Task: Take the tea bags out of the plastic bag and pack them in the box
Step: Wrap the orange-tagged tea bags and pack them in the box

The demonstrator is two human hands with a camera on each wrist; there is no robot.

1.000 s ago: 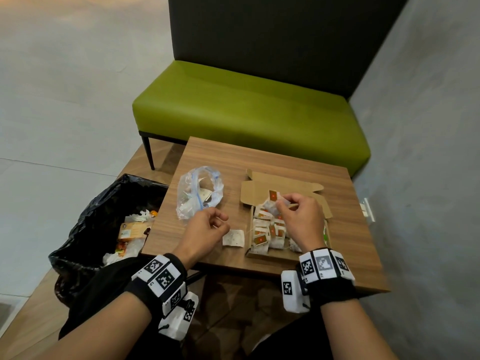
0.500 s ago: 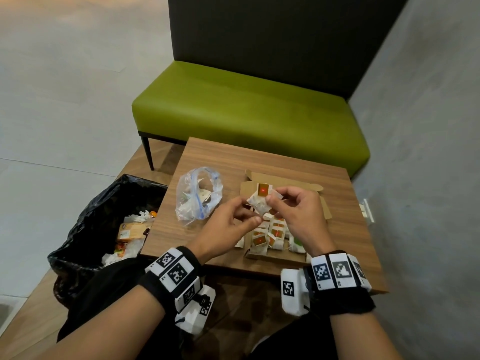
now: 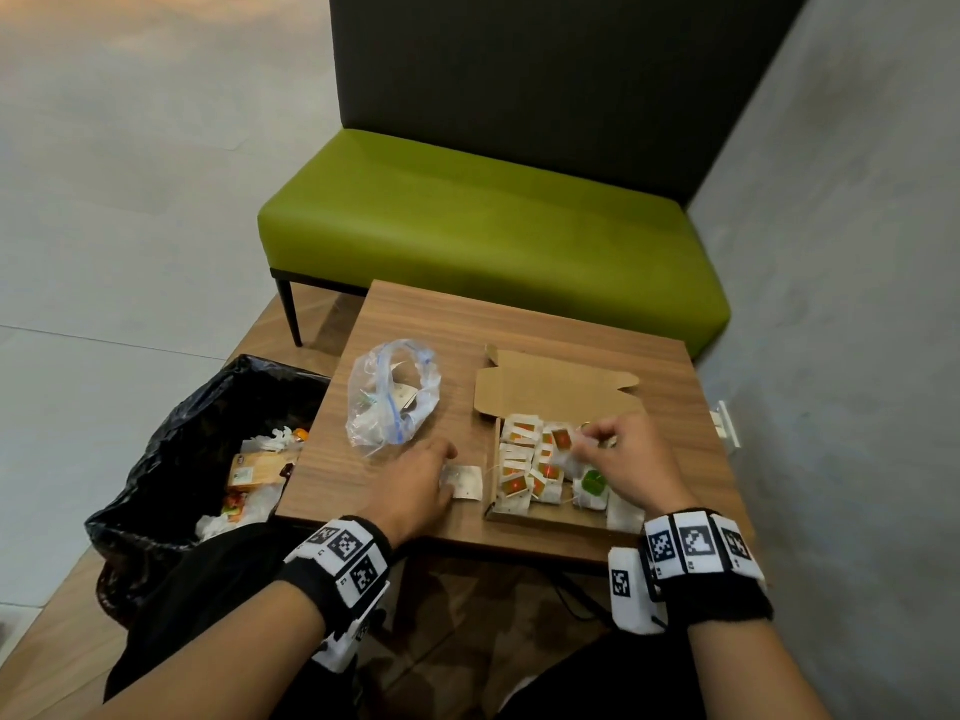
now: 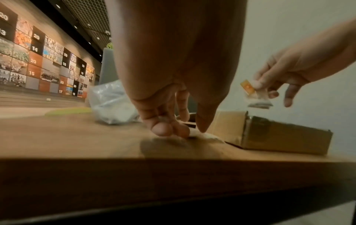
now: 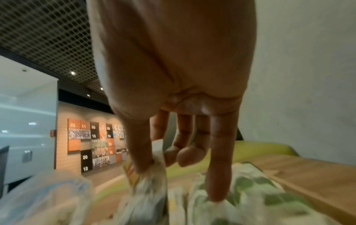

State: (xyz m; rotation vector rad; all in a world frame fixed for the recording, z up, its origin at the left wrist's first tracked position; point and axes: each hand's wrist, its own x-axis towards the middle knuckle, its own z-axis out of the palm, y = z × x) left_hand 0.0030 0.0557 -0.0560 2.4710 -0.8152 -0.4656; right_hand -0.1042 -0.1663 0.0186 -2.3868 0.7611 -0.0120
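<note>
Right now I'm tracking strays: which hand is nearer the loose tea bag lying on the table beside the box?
Left. The left hand touches the loose tea bag; the right hand is over the box, pinching another.

This looks like a lounge or waiting corner of an office or public building, not a home. A green upholstered bench [image 3: 488, 220] with a tall dark back panel [image 3: 545, 80] stands at 12 o'clock, behind a small wooden worktop [image 3: 415, 324]. At 3 o'clock is a plain grey wall [image 3: 841, 304], and the floor [image 3: 130, 174] from 9 to 11 o'clock is large pale tiles. A bin with a black liner [image 3: 171, 433] stands at 9 o'clock. The wrist views show a wall display of photographs and numbered panels [image 4: 38, 60], a dark grid ceiling [image 5: 48, 38] with small spotlights, and a glass partition [image 5: 25, 121].
</note>
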